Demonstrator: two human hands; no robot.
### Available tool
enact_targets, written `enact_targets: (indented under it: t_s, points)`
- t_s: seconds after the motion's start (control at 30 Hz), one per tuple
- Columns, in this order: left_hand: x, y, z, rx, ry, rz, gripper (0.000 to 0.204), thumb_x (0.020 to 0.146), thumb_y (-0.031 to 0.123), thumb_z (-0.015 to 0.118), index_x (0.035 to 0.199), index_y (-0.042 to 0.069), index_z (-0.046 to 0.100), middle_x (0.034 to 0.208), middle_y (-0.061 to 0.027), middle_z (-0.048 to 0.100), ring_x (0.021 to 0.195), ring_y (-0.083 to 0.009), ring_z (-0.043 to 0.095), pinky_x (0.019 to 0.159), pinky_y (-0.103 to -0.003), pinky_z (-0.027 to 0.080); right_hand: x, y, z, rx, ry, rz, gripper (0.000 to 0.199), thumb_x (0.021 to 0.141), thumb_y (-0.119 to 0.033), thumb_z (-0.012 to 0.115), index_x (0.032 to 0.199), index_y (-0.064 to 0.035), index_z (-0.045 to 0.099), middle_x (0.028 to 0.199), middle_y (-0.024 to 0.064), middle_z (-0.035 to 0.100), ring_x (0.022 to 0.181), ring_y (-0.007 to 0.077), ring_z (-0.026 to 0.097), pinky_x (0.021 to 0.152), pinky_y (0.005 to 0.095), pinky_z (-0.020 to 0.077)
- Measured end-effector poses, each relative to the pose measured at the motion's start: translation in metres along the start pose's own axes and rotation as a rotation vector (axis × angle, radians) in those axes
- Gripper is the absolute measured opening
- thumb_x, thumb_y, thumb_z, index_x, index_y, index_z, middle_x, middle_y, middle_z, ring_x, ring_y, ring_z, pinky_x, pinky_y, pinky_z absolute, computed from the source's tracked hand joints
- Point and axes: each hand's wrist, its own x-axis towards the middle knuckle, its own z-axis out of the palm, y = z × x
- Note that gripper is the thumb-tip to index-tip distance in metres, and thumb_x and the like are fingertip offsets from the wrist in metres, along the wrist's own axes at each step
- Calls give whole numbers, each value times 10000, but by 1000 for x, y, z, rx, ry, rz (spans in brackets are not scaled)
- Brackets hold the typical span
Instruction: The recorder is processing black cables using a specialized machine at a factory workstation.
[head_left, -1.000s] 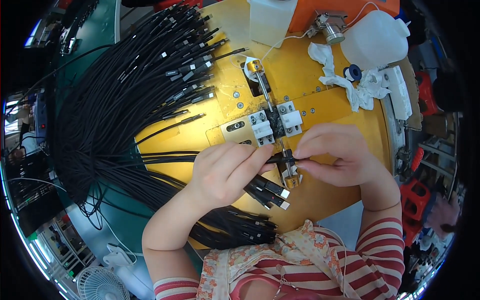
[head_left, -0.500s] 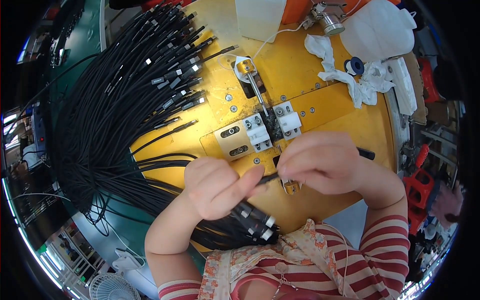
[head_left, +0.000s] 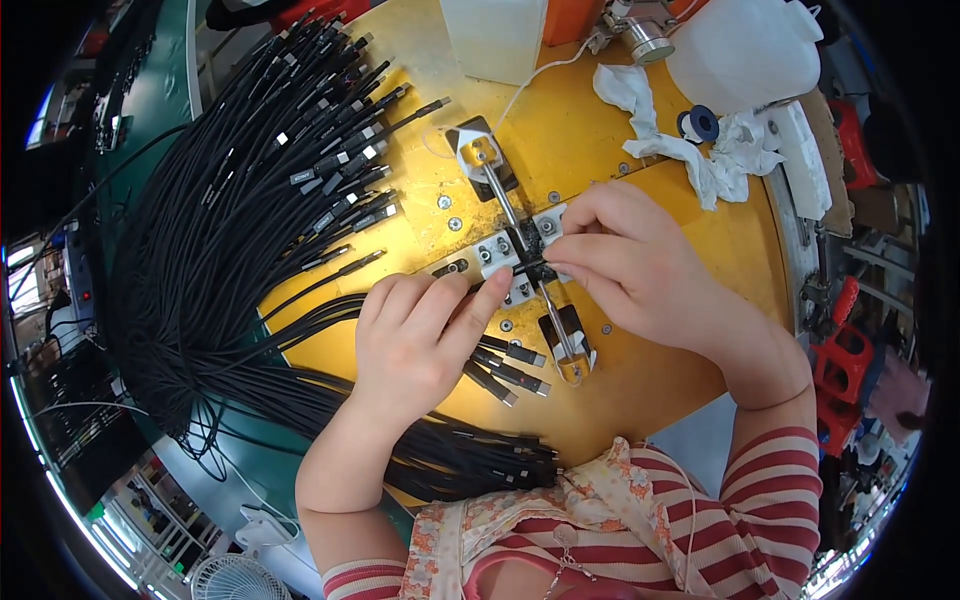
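Note:
A metal clamp fixture with white blocks and a thin rod sits mid-way on the round yellow table. My right hand pinches the black connector of a cable at the fixture's blocks. My left hand lies over the black cables, its forefinger stretched to the same connector. Several finished-looking cable ends lie just below my left fingers. A second metal clip sits at the rod's near end.
A big fan of black cables covers the table's left half, and another bundle lies by my chest. A white cloth, a blue tape roll, a white jug and a white box stand at the back.
Both hands have carried the cable end from the table's near side up to the fixture. My left forefinger now reaches onto the blocks.

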Motion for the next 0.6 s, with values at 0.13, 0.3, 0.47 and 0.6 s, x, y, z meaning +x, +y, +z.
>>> enact_targets:
  t_s: [0.13,0.3,0.47,0.6]
  points:
    - [1,0,-1,42,-27,-5,418,731,126,626,1146,144,677,926,3,587,793,-163,531,725,-293,422,-3,-6,-4,-160,-56,-92,217,715,18,679,929,2,647,870,90,549,741,257,541,657,353,435]
    - [2,1,0,59,-17,4,412,736,134,611,1142,145,679,936,5,587,806,-162,530,747,-299,416,-6,-8,-3,-311,-34,-162,145,739,-62,641,861,18,637,869,71,532,805,227,540,687,344,452]
    - [1,1,-1,67,-8,11,407,739,139,597,1138,139,678,938,2,586,813,-168,532,762,-303,412,-6,-10,-4,-273,-38,-159,152,720,-61,646,856,7,636,862,76,525,799,231,537,687,349,448]
    - [0,0,0,41,3,3,405,742,137,591,1138,136,676,939,-2,586,818,-173,533,762,-309,413,-8,-20,1,44,-182,-218,202,667,-55,650,860,-11,607,848,79,516,771,247,533,675,349,437]
